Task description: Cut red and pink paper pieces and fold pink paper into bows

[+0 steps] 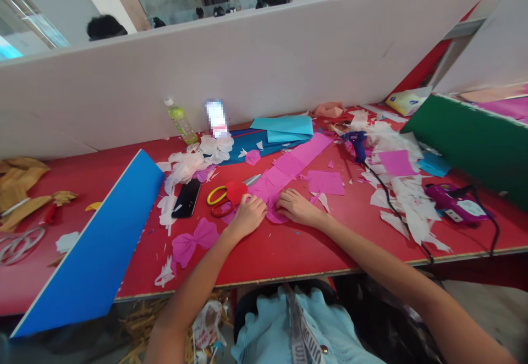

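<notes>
top (268, 337): light blue | lanyard (300, 331): grey, lettered | hands (248, 215), forearms (198, 281): bare

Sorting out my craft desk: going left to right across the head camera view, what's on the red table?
Blue board → black phone → left hand → right hand → blue glue gun → purple glue gun.

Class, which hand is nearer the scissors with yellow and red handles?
Left. The left hand lies right beside the scissors, by their handles; the right hand rests farther off, beyond the left.
</notes>
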Motion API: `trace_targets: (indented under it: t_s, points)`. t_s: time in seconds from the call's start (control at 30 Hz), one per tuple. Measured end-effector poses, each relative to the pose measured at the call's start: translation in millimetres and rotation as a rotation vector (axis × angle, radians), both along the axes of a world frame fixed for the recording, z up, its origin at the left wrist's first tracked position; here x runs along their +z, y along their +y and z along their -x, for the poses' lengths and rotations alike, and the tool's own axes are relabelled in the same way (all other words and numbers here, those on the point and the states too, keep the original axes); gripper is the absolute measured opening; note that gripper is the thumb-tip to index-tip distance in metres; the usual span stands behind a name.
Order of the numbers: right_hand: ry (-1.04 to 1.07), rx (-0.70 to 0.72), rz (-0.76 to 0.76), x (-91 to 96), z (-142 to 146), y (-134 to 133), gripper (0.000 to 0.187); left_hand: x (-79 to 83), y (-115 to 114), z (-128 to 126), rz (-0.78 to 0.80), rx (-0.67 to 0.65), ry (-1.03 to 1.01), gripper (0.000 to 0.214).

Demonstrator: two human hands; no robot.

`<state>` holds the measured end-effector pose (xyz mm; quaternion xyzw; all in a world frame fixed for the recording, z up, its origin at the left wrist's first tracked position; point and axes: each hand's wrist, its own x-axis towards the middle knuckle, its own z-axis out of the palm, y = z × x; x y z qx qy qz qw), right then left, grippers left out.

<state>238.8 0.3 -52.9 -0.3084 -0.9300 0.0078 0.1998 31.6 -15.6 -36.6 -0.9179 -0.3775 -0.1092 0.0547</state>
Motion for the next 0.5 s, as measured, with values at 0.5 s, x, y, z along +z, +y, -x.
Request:
trace_targets:
  t_s: [0.5]
  points:
    - [-0.020,0.007,-0.050,-2.9,-0.2,0.5,0.021,-0.1,0.1,-1.3,-0.065,-0.027,0.026,0.018]
